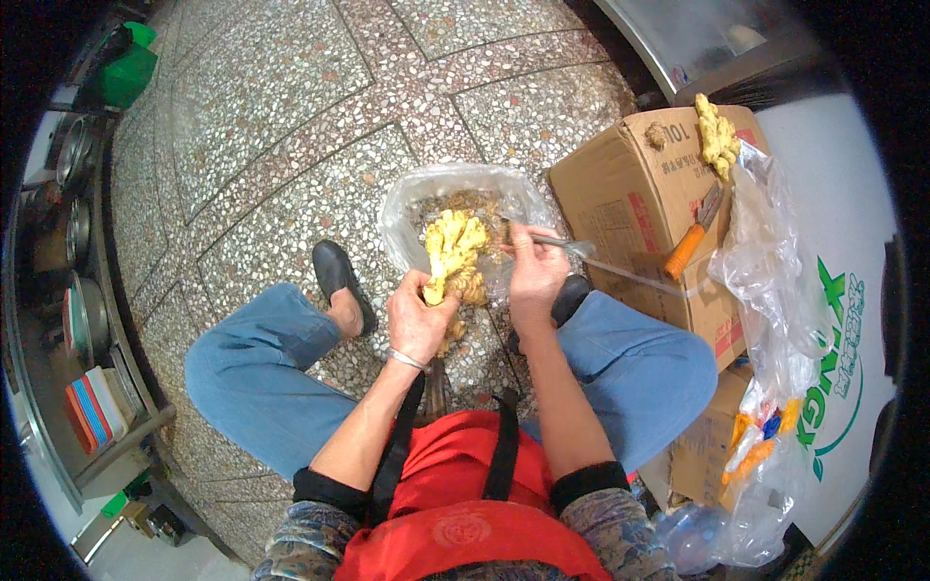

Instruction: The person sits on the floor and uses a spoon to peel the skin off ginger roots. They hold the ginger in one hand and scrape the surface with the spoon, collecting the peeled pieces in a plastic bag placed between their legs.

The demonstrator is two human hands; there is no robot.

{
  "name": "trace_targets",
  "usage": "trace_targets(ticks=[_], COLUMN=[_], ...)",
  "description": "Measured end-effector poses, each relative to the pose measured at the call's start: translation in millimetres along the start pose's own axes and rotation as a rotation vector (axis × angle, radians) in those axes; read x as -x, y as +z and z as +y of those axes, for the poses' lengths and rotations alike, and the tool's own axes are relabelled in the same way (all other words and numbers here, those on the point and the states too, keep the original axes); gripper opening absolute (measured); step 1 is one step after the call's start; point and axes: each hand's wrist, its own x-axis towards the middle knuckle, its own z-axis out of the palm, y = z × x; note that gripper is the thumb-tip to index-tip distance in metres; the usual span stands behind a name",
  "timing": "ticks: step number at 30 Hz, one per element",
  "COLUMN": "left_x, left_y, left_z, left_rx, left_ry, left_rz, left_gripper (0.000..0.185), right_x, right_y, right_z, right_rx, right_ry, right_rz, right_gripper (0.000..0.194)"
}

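Note:
My left hand (420,319) grips a large, partly peeled piece of ginger root (455,243), bright yellow on top and browner at its lower right. My right hand (536,272) is closed around a slim metal tool (556,241), whose exact kind I cannot tell; it lies just right of the ginger. Below both hands stands a clear plastic bag (403,210) on the floor, opened wide, with brown scraps (472,200) inside. Another peeled ginger root (718,138) rests on a cardboard box (617,210), beside a knife with an orange handle (684,250).
Crumpled clear plastic bags (755,240) drape over the right side of the box. A metal shelf (138,436) with pans and stacked plastic baskets (94,410) runs along the left. A steel cabinet (697,43) stands at the upper right. My knees flank the bag.

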Motion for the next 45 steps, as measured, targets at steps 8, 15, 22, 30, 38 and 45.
trace_targets(ticks=[8,15,22,30,38,45], left_x=[-9,-7,1,24,27,11], left_y=[-3,-14,-20,-19,-12,-9], left_z=[-9,-1,7,41,39,9], left_rx=[0.585,0.599,0.35,0.003,-0.316,-0.037], left_ry=[-0.161,-0.115,0.016,0.428,0.389,0.18], left_rz=[-0.15,-0.208,-0.183,0.09,0.222,0.058], left_gripper=[0.023,0.028,0.035,0.062,0.051,0.029], right_x=[-30,-27,-17,-8,8,14], right_y=[-33,-35,-30,-34,-25,-19], right_z=[25,11,-24,-33,-51,-46], right_rx=[-0.023,-0.432,-0.734,-0.641,-0.616,-0.513], right_ry=[0.355,0.539,0.646,0.623,0.593,0.555], right_rz=[0.022,-0.133,-0.314,-0.232,-0.208,-0.241], right_gripper=[0.012,0.021,0.022,0.033,0.021,0.024])
